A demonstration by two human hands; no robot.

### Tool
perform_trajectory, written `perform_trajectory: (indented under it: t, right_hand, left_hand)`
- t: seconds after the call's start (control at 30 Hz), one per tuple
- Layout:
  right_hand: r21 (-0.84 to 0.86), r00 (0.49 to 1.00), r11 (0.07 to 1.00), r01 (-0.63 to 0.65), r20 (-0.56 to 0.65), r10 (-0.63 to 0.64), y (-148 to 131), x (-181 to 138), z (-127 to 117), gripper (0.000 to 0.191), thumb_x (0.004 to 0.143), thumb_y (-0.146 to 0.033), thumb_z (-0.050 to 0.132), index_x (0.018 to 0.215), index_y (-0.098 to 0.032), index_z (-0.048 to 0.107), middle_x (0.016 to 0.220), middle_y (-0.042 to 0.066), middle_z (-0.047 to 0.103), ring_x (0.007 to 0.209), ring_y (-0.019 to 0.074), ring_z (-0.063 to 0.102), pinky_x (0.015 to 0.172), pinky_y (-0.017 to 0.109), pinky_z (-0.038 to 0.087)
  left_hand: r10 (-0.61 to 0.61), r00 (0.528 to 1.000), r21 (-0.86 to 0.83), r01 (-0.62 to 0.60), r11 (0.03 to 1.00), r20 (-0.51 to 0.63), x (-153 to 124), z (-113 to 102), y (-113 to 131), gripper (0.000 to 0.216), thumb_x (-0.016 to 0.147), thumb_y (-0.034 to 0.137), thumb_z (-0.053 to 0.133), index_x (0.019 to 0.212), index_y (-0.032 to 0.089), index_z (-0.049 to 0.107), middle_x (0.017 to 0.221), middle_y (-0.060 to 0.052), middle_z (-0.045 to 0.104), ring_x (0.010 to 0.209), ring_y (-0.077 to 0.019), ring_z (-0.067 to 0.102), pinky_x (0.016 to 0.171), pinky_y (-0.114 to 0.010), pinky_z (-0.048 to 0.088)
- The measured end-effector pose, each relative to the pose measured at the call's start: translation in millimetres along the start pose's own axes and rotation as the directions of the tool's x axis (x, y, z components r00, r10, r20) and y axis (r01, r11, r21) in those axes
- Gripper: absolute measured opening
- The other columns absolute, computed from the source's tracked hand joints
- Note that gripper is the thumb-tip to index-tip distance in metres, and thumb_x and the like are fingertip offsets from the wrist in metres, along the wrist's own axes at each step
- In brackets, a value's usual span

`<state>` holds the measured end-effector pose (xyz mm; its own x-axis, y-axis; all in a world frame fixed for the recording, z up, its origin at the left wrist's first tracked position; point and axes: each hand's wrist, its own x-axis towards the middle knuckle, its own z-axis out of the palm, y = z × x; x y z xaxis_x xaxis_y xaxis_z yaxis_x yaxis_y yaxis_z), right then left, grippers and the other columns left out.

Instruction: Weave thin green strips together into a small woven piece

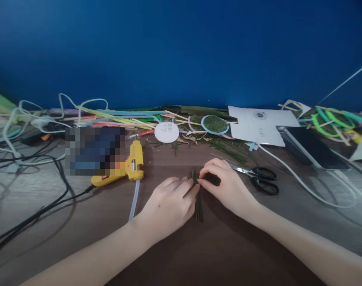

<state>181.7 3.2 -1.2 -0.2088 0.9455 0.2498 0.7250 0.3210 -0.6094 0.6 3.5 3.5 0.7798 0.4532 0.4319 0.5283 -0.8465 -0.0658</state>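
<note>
Both my hands meet at the middle of the brown table (222, 254) over a small bundle of thin dark green stems (198, 206). My left hand (169, 206) lies over the bundle with its fingers curled and pressed on the stems. My right hand (225, 184) pinches the top end of the same bundle between thumb and fingertips. The lower ends of the stems stick out below my left hand.
A yellow glue gun (130, 167) with a glue stick lies left of my hands. Black-handled scissors (260, 178) lie to the right. Behind are a white paper disc (166, 132), a blue-rimmed green ring (215, 124), white card (258, 125), a phone (313, 149), cables (35, 186) and coloured strips.
</note>
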Motion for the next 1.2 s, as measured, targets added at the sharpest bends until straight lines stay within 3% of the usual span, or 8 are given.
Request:
perform_trajectory:
  t: [0.37, 0.63, 0.87, 1.2]
  right_hand:
    - [0.093, 0.996, 0.992, 0.08, -0.048, -0.076, 3, -4, -7, 0.016, 0.076, -0.005, 0.052, 0.079, -0.019, 0.06, 0.082, 0.002, 0.062, 0.082, 0.0163, 0.055, 0.076, 0.032, 0.044]
    - [0.003, 0.964, 0.965, 0.264, -0.045, -0.264, 8, -5, -8, 0.019, 0.078, -0.005, 0.051, 0.079, -0.018, 0.066, 0.082, 0.004, 0.064, 0.08, 0.0165, 0.054, 0.074, 0.032, 0.046]
    - [-0.077, 0.936, 0.933, 0.352, -0.001, -0.353, 12, -6, -8, 0.022, 0.077, -0.003, 0.049, 0.081, -0.017, 0.067, 0.085, 0.005, 0.064, 0.083, 0.0174, 0.053, 0.077, 0.034, 0.046]
    - [-0.121, 0.926, 0.918, 0.377, 0.036, -0.376, 12, -6, -8, 0.022, 0.08, -0.006, 0.045, 0.08, -0.018, 0.064, 0.088, 0.006, 0.062, 0.084, 0.0181, 0.051, 0.076, 0.035, 0.046]
  left_hand:
    - [-0.001, 1.0, 0.001, 0.001, 1.0, -0.004, -2, 2, -1, 0.024, 0.083, 0.016, 0.048, 0.1, 0.013, 0.064, 0.095, -0.005, 0.068, 0.088, -0.0173, 0.063, 0.079, -0.031, 0.051]
    - [0.008, 1.0, 0.005, -0.008, 1.0, -0.001, -1, 1, -1, 0.025, 0.083, 0.016, 0.048, 0.101, 0.012, 0.065, 0.097, -0.006, 0.068, 0.088, -0.0186, 0.064, 0.078, -0.032, 0.052]
    - [-0.002, 1.0, -0.01, 0.002, 1.0, 0.015, -2, 1, -1, 0.025, 0.084, 0.017, 0.047, 0.101, 0.013, 0.065, 0.099, -0.006, 0.069, 0.09, -0.0189, 0.064, 0.08, -0.033, 0.051]
    - [-0.026, 1.0, -0.031, 0.026, 0.999, 0.011, 0, -1, -2, 0.026, 0.085, 0.018, 0.043, 0.102, 0.011, 0.063, 0.095, -0.006, 0.068, 0.086, -0.0185, 0.063, 0.078, -0.033, 0.05]
